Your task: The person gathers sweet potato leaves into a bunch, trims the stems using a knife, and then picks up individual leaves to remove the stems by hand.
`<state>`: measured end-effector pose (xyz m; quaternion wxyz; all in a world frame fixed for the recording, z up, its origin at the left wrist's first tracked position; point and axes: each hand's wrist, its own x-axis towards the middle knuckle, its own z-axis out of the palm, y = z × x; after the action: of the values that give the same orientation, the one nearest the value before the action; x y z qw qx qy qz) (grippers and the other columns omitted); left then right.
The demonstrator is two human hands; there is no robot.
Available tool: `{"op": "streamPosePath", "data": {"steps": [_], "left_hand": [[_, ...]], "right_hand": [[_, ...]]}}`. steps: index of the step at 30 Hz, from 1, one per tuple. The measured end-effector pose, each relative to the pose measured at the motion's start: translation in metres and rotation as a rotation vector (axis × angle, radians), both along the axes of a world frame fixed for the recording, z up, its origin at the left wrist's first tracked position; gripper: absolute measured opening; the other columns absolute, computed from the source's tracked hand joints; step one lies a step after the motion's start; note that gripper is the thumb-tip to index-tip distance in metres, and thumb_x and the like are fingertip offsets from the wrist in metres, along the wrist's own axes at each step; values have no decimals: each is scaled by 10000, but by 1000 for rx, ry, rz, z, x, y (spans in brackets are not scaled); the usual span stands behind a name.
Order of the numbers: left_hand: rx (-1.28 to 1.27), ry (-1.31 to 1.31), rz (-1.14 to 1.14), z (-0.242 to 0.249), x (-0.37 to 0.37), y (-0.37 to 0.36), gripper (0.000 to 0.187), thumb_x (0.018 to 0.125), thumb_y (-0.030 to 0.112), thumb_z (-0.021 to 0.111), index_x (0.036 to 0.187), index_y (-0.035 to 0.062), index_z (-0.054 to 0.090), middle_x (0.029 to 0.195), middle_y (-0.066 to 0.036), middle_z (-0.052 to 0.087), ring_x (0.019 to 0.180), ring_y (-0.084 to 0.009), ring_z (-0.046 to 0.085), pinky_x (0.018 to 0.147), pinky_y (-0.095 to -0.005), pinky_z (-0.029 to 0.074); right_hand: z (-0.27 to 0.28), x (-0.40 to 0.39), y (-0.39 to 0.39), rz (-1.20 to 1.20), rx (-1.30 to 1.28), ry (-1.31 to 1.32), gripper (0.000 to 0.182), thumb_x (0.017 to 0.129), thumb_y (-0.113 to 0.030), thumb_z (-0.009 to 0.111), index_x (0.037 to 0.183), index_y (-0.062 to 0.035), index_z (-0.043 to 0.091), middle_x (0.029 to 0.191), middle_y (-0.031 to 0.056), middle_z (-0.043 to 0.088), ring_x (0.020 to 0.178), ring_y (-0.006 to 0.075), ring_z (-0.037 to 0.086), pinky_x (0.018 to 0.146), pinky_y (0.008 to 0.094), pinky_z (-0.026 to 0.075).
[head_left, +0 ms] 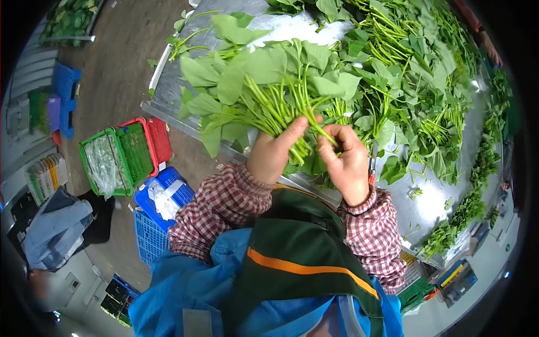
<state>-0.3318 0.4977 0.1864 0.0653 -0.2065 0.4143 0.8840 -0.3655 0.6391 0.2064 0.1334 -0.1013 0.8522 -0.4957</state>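
My left hand [279, 147] is closed around a bunch of leafy green stems [269, 104], which look like sweet potato leaves. The broad leaves fan out up and to the left, and the cut stem ends point down toward me. Just to the right, my right hand [347, 160] pinches the lower end of a few stems [317, 126] at the bunch's side. Beside its wrist, a narrow metal tool with a red handle [371, 178] lies on the metal table [432, 205]; its kind is partly hidden. Heaped on the table is a pile of similar greens [387, 73].
Left of the table on the floor stand a green basket [124, 188] with clear plastic, a red basket [160, 140] and blue baskets [150, 236]. A person in a blue-grey jacket [56, 230] is at far left. More greens [477, 208] line the table's right edge.
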Motion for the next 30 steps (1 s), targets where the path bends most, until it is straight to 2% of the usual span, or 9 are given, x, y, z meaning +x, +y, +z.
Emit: {"op": "streamPosePath", "data": {"steps": [6,10,14,16,19,20,23,25,30], "left_hand": [[-219,1,231,10,-5,-3,172,869,96,518,1006,-3,546,946,-70,601,895,-150,567,803,-295,440],[-115,-9,253,5,-6,-32,182,881,122,507,1032,20,514,889,-64,564,826,-157,562,876,-371,444],[227,-314,123,-65,14,-23,227,876,137,521,1066,16,496,772,-10,522,725,-117,526,853,-372,450],[468,-390,-32,-76,16,-15,218,879,153,519,1051,20,502,769,1,521,717,-111,523,839,-373,452],[484,-362,-12,-56,13,-28,197,889,205,504,981,31,521,765,7,526,701,-110,518,805,-372,455],[456,-350,48,-49,14,-36,199,892,214,500,971,33,521,765,7,527,700,-109,517,798,-372,455],[184,-356,306,-31,10,-44,156,877,201,530,920,51,524,765,-12,529,686,-117,518,780,-355,471],[88,-252,425,-27,2,-46,129,868,174,544,904,52,523,779,-36,544,681,-128,532,739,-331,494],[-298,-125,217,-6,9,-11,131,866,131,536,911,9,515,854,-93,580,736,-161,588,705,-302,497]], "right_hand": [[-15,8,19,102,209,-31,70,728,-38,584,779,6,564,725,177,554,607,343,549,568,383,445],[-46,26,71,488,359,-302,161,813,-120,545,887,1,619,808,211,602,705,338,595,627,379,472],[-64,-14,64,-212,303,-59,211,815,-170,581,934,2,605,840,176,602,774,252,596,678,344,460],[-86,-29,59,5,608,19,217,796,-197,610,891,-2,614,810,166,573,752,231,568,667,304,445],[-61,-37,56,-78,275,-107,264,783,-228,638,874,18,614,801,121,552,732,185,536,642,265,425],[-37,-36,58,-299,-68,-404,256,784,-222,643,859,22,617,736,44,549,642,102,490,554,233,387],[-52,-30,76,-342,-122,-533,190,818,-191,612,877,-11,628,616,-33,538,484,19,392,419,178,267],[-33,-22,65,-407,-303,-553,167,820,-141,612,890,10,618,629,-11,546,461,39,409,405,184,298],[-25,-4,47,-472,-287,-490,204,798,-110,642,945,29,615,626,4,565,464,52,449,412,185,347]]}}
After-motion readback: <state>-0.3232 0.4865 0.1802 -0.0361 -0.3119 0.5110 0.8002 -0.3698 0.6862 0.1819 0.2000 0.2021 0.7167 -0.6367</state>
